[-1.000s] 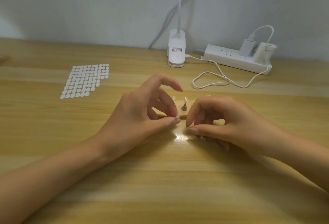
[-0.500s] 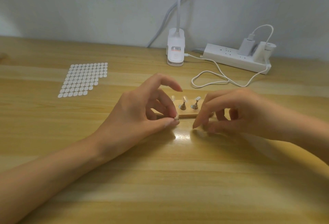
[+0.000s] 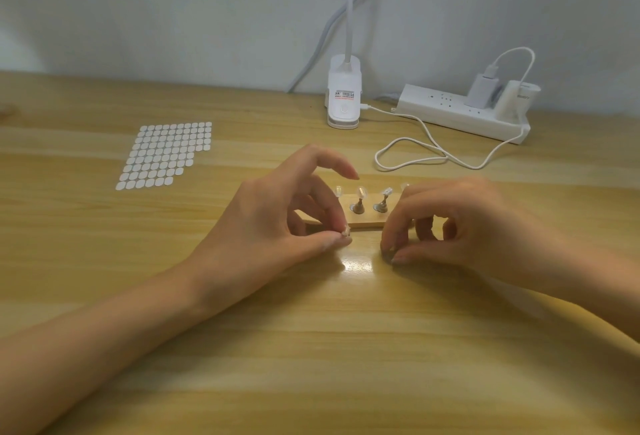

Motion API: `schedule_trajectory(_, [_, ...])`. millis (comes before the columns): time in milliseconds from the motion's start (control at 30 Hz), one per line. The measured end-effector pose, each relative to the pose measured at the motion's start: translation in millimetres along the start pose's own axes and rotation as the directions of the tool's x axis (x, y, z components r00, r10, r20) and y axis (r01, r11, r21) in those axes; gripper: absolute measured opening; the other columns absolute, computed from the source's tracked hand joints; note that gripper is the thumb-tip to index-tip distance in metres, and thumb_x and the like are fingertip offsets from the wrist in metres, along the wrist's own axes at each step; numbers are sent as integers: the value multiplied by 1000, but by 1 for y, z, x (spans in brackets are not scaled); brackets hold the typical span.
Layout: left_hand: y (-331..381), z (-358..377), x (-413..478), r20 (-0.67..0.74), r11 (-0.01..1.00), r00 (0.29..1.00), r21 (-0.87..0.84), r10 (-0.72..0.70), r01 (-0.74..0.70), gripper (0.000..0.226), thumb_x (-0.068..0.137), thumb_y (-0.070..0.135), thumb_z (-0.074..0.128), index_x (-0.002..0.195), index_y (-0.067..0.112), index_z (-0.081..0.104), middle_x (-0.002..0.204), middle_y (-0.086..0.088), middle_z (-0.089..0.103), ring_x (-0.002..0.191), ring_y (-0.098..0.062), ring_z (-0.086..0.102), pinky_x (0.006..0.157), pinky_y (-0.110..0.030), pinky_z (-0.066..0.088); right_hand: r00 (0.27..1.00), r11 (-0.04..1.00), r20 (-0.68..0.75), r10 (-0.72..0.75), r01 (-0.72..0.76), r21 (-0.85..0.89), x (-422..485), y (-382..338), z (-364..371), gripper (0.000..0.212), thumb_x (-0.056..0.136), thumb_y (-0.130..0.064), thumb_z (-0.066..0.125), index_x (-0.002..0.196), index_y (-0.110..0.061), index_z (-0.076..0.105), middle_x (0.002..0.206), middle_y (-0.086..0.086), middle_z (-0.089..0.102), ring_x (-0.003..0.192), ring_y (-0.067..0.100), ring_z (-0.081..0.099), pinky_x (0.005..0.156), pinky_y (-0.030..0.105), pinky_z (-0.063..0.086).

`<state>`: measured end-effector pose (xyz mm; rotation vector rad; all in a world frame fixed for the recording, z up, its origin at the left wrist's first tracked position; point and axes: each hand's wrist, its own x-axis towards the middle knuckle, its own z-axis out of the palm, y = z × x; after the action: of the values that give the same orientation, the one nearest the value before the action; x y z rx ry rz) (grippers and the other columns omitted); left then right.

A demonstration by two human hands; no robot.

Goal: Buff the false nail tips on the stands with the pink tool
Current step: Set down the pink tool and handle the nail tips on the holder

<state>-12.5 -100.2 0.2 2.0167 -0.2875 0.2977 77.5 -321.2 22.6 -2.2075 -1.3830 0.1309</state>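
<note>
A small wooden base (image 3: 367, 224) lies mid-table with metal stands (image 3: 357, 207) carrying clear false nail tips (image 3: 361, 191). Its left end is hidden behind my left hand (image 3: 273, 223), its right end behind my right hand (image 3: 464, 227). My left thumb and middle finger pinch a small whitish nail tip (image 3: 345, 231) just in front of the base, with the index finger raised. My right hand is curled, thumb and index tips down on the table right of the glare spot. Whether they hold anything is unclear. No pink tool is visible.
A sheet of white round stickers (image 3: 166, 154) lies at the far left. A white clip lamp base (image 3: 344, 102), a power strip (image 3: 460, 112) with plugs, and a looped white cable (image 3: 415, 154) sit along the back wall.
My right hand has drawn away to the right from my left fingertips, uncovering two stands on the base. My left hand has kept its pinch and barely moved.
</note>
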Motion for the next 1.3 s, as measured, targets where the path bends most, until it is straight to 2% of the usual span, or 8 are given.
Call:
schedule_trajectory(100, [1,1,0,-7,1000,1000,26,14,-14,52,78,4,83,117,26,57,78,5,71,79,-11,71,62,-27,55,992,982,-123,13,11,191,0,-5,4,10,75,-28,79,81,-21,76,78,-10,70,75,12,68,54,12,45])
schedule_trajectory(200, [2,3,0,-21,1000,1000,6,11,-11,54,76,1,83,117,25,58,76,3,71,76,-10,72,62,-24,56,969,947,-248,6,74,314,0,-12,13,13,76,-24,78,84,-15,75,80,-5,72,78,13,72,48,25,55])
schedule_trajectory(567, [6,6,-1,-50,1000,999,-11,4,-4,55,75,1,83,117,28,58,73,2,71,69,-9,70,57,-27,53,926,968,-374,-56,142,205,2,-22,28,10,80,-10,81,86,-7,74,83,-5,71,80,11,72,48,26,56])
schedule_trajectory(800, [5,7,-1,-57,1000,998,-18,16,-17,54,75,0,82,116,27,58,71,4,70,66,-8,69,57,-16,49,928,974,-363,-81,151,168,4,-23,28,9,80,-11,80,85,-5,74,84,-1,69,80,11,70,49,23,56])
schedule_trajectory(1000, [5,7,-2,-74,998,997,-66,11,-16,48,73,8,77,114,26,59,71,3,69,68,-12,70,60,-27,56,929,957,-365,-52,151,248,4,-21,30,11,79,-14,78,82,-5,74,84,4,69,80,15,71,47,25,56])
schedule_trajectory(1067, [6,8,-2,-73,998,997,-52,23,-27,48,73,8,76,114,25,58,71,4,69,69,-10,69,58,-30,54,952,900,-302,44,93,426,4,-21,30,12,79,-15,79,83,-5,73,84,2,70,82,17,72,48,26,55])
schedule_trajectory(1167, [8,9,-2,-88,998,995,-32,53,-56,47,74,11,79,114,26,58,72,3,69,68,-10,67,57,-39,51,971,703,-145,189,-31,711,4,-19,29,13,79,-16,79,87,-7,73,86,2,74,80,15,71,50,25,54])
schedule_trajectory(1300, [9,9,-3,-98,996,991,-3,88,-89,50,76,7,85,114,26,58,71,2,68,69,-7,66,53,-37,48,967,602,-96,237,-69,796,7,-20,34,11,76,-22,77,85,-17,74,88,1,74,81,12,70,49,21,53])
